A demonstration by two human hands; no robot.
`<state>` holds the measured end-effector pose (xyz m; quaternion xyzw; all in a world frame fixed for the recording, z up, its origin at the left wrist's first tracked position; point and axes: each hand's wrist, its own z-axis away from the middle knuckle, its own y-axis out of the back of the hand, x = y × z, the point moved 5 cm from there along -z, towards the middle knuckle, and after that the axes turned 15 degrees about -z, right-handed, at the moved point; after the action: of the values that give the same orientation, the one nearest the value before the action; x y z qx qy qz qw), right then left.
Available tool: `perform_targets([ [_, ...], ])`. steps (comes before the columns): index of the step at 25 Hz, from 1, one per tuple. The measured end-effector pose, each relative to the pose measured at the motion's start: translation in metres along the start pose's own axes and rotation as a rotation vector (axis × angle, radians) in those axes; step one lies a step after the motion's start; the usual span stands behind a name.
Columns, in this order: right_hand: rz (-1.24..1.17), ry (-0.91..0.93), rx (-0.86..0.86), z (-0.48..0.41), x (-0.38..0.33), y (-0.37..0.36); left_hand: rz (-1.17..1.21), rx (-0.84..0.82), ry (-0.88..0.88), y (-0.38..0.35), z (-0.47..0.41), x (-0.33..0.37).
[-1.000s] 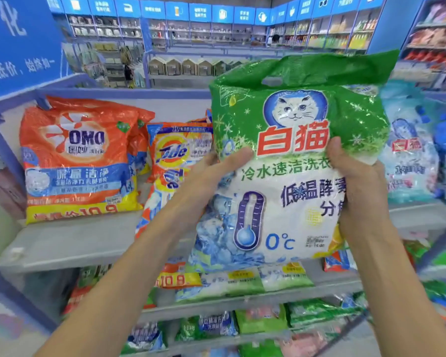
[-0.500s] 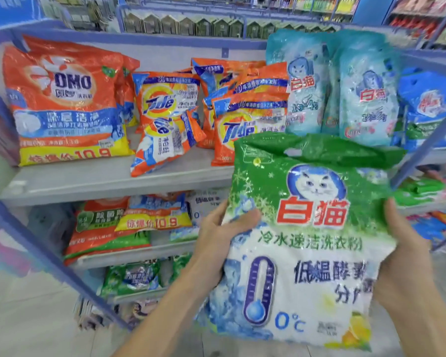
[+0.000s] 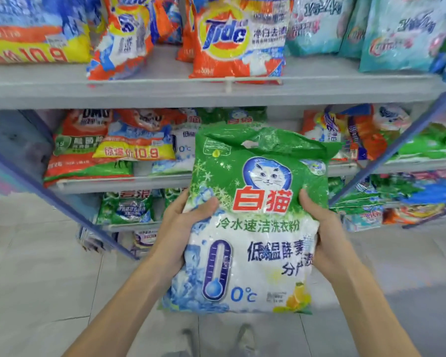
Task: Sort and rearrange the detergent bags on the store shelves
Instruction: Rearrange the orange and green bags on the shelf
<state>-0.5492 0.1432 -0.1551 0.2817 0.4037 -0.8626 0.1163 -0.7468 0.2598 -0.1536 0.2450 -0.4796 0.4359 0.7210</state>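
We held the green cat-brand detergent bag (image 3: pixel 255 228) in mid-air in front of the middle shelf (image 3: pixel 165 182), upright, print facing us, resting on nothing. Our left grip (image 3: pixel 180 228) curled round its left edge with the thumb pressed across the front, and our right grip (image 3: pixel 325 230) clasped the right edge the same way, with the fingers hidden behind the bag. The job looked far from finished: this bag was not yet shelved, and on the middle shelf a matching green bag (image 3: pixel 232 117) stood at the back between slumped orange bags (image 3: pixel 88 130) on the left and more orange ones (image 3: pixel 345 135) on the right, with the brands mixed. Above, the Tide bags (image 3: pixel 234 37) and teal bags (image 3: pixel 407 34) stood in rough groups, though one small Tide bag (image 3: pixel 119 39) leaned askew. The likely slot lay straight ahead beside the matching bag, but our own bag hid how much room it offered. The upper shelf (image 3: pixel 139 91) thrust its front edge out over that opening, so the bag's floppy top would have to pass beneath it. A slanting blue post (image 3: pixel 397 148) ran near our right grip, and another (image 3: pixel 62 202) stood well off to the left. The tiled floor (image 3: pixel 36 279) behind and beside us gave room to step back.
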Motion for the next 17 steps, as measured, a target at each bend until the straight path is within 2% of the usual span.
perform_targets([
  [6,0.162,0.053,-0.015,-0.074,-0.005,0.056,-0.058,0.178,0.138,-0.015,-0.041,-0.067],
  [11,0.248,0.152,-0.04,-0.131,-0.008,0.064,0.026,0.238,0.118,-0.015,-0.089,-0.09],
  [17,0.351,0.241,-0.12,-0.194,-0.04,0.028,-0.169,0.313,0.028,-0.012,-0.144,-0.043],
])
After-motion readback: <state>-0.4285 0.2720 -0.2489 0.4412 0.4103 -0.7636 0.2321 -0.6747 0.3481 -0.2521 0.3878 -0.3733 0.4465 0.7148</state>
